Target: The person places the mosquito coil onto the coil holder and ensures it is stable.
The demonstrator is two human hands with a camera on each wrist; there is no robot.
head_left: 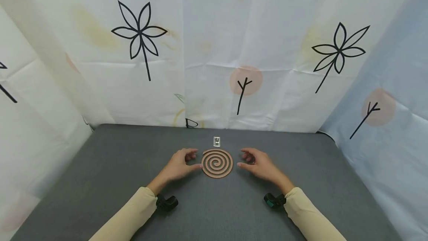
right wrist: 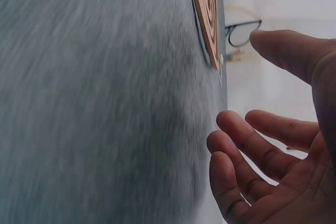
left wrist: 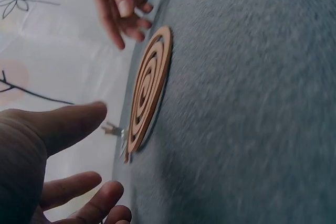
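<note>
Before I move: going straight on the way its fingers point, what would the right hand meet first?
Most likely the brown spiral, lying flat ahead of the right hand, though with height unclear it might pass above.

no readable text, label, brand, number or sign in any view.

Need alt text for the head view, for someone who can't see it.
A person's left hand and right hand, both empty, flank a flat brown spiral lying on a dark gray table. A small shiny piece sits just beyond the spiral. Behind hangs white fabric printed with simple plant drawings.
</note>
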